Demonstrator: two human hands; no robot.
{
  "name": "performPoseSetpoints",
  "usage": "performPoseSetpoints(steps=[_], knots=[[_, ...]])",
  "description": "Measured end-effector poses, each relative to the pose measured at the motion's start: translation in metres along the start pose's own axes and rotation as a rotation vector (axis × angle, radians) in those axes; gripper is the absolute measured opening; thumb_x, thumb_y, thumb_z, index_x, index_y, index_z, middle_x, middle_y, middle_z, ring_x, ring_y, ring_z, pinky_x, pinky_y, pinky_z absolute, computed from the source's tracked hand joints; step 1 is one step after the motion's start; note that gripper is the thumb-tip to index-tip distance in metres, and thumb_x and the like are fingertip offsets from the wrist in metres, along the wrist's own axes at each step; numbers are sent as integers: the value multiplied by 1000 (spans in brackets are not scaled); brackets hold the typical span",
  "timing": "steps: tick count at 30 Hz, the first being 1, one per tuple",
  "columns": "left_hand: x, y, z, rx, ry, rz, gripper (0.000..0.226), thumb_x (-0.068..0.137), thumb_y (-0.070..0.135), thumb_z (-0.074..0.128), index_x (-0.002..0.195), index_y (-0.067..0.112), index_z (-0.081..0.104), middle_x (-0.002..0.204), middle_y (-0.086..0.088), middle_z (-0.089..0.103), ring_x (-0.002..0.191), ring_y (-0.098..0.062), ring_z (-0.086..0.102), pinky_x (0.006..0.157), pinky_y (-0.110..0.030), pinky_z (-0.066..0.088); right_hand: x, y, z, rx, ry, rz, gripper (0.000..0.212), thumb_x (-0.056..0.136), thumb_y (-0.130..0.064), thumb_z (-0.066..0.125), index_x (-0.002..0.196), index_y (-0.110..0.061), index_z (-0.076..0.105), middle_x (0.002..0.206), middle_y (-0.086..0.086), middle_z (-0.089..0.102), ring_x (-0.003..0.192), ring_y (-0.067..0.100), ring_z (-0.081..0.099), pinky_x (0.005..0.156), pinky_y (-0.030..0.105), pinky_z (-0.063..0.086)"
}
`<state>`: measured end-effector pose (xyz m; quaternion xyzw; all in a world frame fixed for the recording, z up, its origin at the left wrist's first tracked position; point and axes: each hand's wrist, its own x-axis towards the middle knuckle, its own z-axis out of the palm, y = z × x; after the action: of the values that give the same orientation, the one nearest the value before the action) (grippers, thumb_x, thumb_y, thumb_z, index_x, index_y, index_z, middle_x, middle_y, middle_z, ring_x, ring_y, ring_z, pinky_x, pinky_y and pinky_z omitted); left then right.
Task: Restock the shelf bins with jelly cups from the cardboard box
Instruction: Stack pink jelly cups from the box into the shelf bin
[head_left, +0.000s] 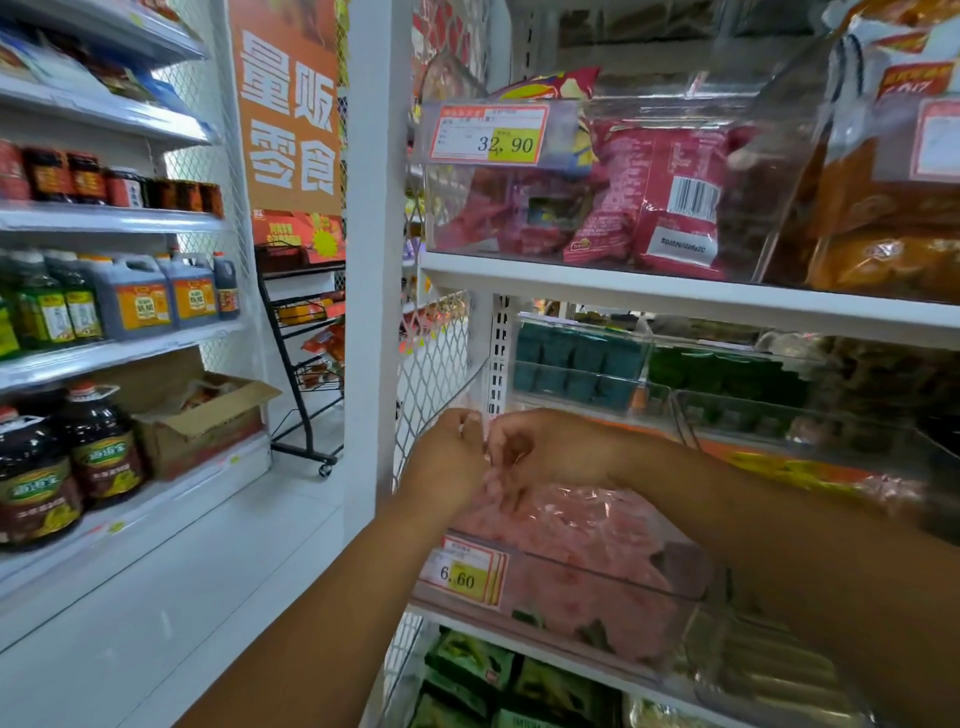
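L+R meet mid-frame: left hand (449, 462) & right hand (540, 454), fingers curled, pinch the top of a clear bag (582, 512) of pink jelly cups (587, 603) over the bin (623, 579) at lower centre. Risk: the film could rip suddenly and spill cups over the bin's front wall (blur hides the exact grip).

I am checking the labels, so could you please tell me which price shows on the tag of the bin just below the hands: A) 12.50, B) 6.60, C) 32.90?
B: the tag on the front of the clear bin, under the left hand and right hand, reads 6.60.
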<state>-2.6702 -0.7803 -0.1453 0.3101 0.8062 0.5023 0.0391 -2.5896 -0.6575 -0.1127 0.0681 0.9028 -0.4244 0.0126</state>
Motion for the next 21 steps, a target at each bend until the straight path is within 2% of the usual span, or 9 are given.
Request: performPoseSetpoints(steps=[2, 4, 7, 9, 11, 13, 15, 17, 21], knots=[[-3, 0, -2, 4, -56, 6, 38, 103, 36, 36, 130, 16, 53, 124, -8, 62, 99, -22, 60, 78, -27, 44, -3, 0, -21, -84, 38, 28, 17, 84, 2, 69, 85, -12, 60, 78, 10, 69, 69, 25, 69, 65, 35, 59], [-7, -2, -4, -23, -150, 23, 43, 99, 40, 47, 137, 22, 46, 125, -1, 61, 90, -14, 61, 72, -25, 44, -4, 5, -52, -276, 131, 77, 10, 87, -9, 70, 88, -15, 62, 81, 8, 70, 70, 21, 68, 62, 31, 55], [-9, -7, -2, 57, -290, 75, 59, 87, 40, 68, 140, 26, 45, 136, 6, 53, 111, -11, 56, 87, -26, 45, 4, 29, -100, -565, 273, 162, 5, 88, -14, 69, 89, -13, 63, 91, 11, 68, 85, 26, 63, 70, 28, 47], [-10, -8, 0, 181, -362, 120, 65, 81, 38, 74, 139, 33, 47, 137, 17, 43, 117, -8, 50, 87, -21, 41, 10, 48, -120, -786, 323, 306, 16, 88, -17, 69, 100, -8, 64, 99, 14, 66, 94, 28, 61, 78, 29, 47], [-12, -5, 2, 280, -461, 166, 62, 78, 41, 73, 136, 40, 49, 135, 22, 38, 118, -5, 47, 93, -21, 40, 12, 59, -129, -871, 364, 415, 17, 90, -22, 64, 103, -12, 65, 98, 11, 63, 93, 27, 60, 81, 30, 47], [-10, -4, 5, 330, -549, 177, 67, 71, 47, 68, 135, 46, 49, 147, 16, 37, 129, -9, 43, 106, -32, 40, 15, 63, -130, -903, 371, 482, 19, 91, -26, 58, 103, -13, 66, 89, 4, 57, 86, 22, 54, 80, 31, 46], [-9, 0, 4, 357, -609, 148, 68, 73, 44, 67, 137, 49, 46, 157, 13, 25, 140, -14, 31, 112, -39, 36, 18, 66, -128, -936, 343, 531, 16, 90, -30, 61, 85, -15, 62, 75, -1, 53, 79, 20, 53, 80, 33, 49], [-9, 2, 4, 385, -656, 138, 63, 83, 35, 67, 141, 45, 43, 159, 12, 19, 144, -15, 26, 114, -35, 31, 20, 69, -125, -984, 289, 561, 28, 92, -28, 62, 69, -16, 52, 68, -3, 48, 68, 14, 51, 78, 31, 50], [-9, 4, 4, 358, -691, 117, 54, 88, 29, 65, 139, 39, 49, 154, 12, 32, 132, -12, 41, 108, -27, 35, 19, 70, -121, -1188, 262, 518, 12, 91, -18, 57, 82, -10, 60, 69, -2, 48, 78, 20, 55, 79, 31, 52]])
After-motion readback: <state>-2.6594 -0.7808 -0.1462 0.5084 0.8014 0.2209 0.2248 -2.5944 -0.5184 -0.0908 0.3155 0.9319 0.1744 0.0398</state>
